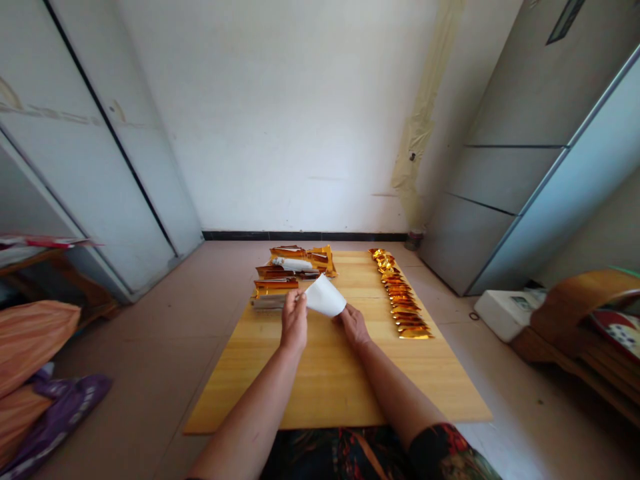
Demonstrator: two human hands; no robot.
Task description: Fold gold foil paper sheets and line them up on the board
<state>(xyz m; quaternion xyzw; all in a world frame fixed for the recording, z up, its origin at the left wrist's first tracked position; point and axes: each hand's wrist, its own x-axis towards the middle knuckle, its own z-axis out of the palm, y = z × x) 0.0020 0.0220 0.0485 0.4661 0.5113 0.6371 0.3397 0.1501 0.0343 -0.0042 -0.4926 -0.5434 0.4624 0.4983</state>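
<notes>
A white sheet of paper point(326, 296) is held up between my two hands, just above the wooden table. Its left edge is pinched by my left hand point(294, 320), thumb on top. At the lower right corner my right hand point(354, 325) grips the same sheet, with some fingers hidden beneath it. Beyond my left hand lie stacks of gold foil sheets point(277, 285) and a pale rolled bundle point(293, 264). To the right runs a row of folded gold foil pieces point(404, 300), apart from my right hand.
The wooden table point(330, 393) stands before me, with a white wall point(300, 133) behind. A grey refrigerator point(495, 167) and a white box point(505, 313) are on the right. Orange and purple bags point(40, 360) lie at the left, near a cabinet point(100, 167).
</notes>
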